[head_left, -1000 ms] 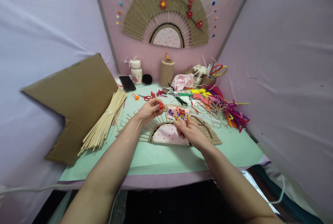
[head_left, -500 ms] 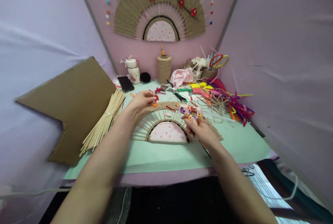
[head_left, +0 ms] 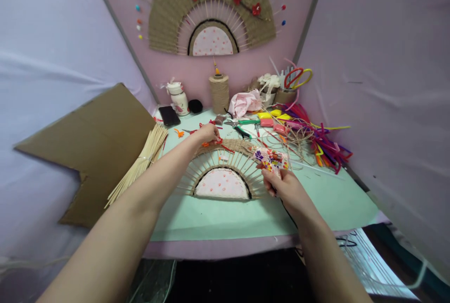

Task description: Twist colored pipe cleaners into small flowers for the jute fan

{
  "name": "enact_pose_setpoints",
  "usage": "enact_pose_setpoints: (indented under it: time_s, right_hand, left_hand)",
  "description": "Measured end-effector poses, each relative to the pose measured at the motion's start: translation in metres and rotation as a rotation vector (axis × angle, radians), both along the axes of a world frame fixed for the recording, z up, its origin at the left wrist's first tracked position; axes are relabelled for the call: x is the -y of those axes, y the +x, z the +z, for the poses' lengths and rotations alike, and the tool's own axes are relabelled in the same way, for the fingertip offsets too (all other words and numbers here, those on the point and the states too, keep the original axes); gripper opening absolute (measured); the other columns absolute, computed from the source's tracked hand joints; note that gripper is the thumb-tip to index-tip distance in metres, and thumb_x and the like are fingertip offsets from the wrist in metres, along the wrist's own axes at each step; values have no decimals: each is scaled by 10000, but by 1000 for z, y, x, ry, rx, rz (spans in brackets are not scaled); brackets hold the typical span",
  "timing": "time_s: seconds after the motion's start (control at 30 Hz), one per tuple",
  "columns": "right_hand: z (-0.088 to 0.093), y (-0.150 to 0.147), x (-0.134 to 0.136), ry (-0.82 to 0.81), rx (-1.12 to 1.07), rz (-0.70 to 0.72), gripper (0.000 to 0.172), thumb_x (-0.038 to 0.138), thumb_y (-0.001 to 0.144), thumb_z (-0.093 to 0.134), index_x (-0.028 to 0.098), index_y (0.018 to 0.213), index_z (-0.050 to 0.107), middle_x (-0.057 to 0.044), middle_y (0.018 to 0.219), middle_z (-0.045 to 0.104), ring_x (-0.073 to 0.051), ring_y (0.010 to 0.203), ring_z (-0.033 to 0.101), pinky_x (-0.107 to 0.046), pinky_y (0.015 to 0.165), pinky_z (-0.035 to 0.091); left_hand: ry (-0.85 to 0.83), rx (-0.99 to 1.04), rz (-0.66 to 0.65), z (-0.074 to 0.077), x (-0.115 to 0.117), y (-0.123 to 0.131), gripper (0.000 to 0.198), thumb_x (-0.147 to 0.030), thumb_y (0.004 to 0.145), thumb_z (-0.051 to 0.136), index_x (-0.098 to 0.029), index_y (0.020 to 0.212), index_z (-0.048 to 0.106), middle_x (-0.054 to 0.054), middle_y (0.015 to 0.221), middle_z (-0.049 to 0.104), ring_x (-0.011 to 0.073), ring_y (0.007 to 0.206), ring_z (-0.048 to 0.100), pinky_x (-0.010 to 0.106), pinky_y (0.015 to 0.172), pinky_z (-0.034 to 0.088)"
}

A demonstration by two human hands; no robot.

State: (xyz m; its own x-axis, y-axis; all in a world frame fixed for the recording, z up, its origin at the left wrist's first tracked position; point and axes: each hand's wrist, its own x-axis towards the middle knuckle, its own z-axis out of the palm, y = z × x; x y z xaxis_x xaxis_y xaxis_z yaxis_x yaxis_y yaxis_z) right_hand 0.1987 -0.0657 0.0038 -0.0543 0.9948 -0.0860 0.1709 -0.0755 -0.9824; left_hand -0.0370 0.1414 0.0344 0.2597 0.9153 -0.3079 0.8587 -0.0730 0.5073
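My right hand [head_left: 281, 182] is wrapped round the handle of a flower-patterned hot glue gun [head_left: 272, 156], its nozzle pointing left over the fan. My left hand [head_left: 210, 132] pinches a small red pipe-cleaner flower [head_left: 218, 141] at the upper edge of the fan's woven band. Flat on the table lies the fan [head_left: 239, 145], with thin stick ribs and a pink dotted half-circle [head_left: 221, 185] edged in black. A red pipe-cleaner piece [head_left: 228, 149] rests on the band, and an orange one [head_left: 206, 144] sits beside my left fingers, which partly hide the flower.
A bundle of thin sticks [head_left: 140, 162] and a large cardboard sheet [head_left: 87, 148] are at left. Behind stand a bottle [head_left: 179, 99], a twine spool [head_left: 219, 94] and green-handled pliers [head_left: 242, 132]. Coloured pipe cleaners [head_left: 325, 148] pile up at right. A finished fan [head_left: 165, 21] hangs on the wall.
My left hand has moved right and down to the fan's band with the red flower. My right hand has shifted right with the glue gun. The view has turned slightly.
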Motion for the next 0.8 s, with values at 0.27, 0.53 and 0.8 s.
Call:
enact_pose_setpoints:
  time_s: [0.27, 0.53, 0.8]
  right_hand:
    - [7, 2, 2, -36, 4, -35, 435, 566, 781, 536, 195, 557, 504, 14, 437, 465, -111, 437, 416, -254, 479, 328]
    - [5, 3, 1, -39, 2, -39, 423, 563, 770, 544, 181, 589, 526, 13, 462, 487, -107, 442, 423, -251, 485, 335]
    - [7, 2, 2, -39, 8, -40, 429, 569, 769, 544, 194, 565, 502, 20, 445, 477, -111, 436, 420, -254, 484, 335]
  left_hand:
    - [35, -82, -38, -11, -8, 6, 102, -86, 694, 631, -118, 765, 696, 48, 644, 683, 142, 613, 642, 225, 623, 515]
    - [59, -215, -79, -14, -11, 4, 169, -87, 709, 594, -112, 833, 707, 67, 687, 693, 153, 638, 650, 227, 643, 504]
    - [180, -336, -163, -9, -6, 11, 222, -54, 642, 620, -118, 828, 723, 94, 833, 716, 198, 822, 637, 257, 787, 467]
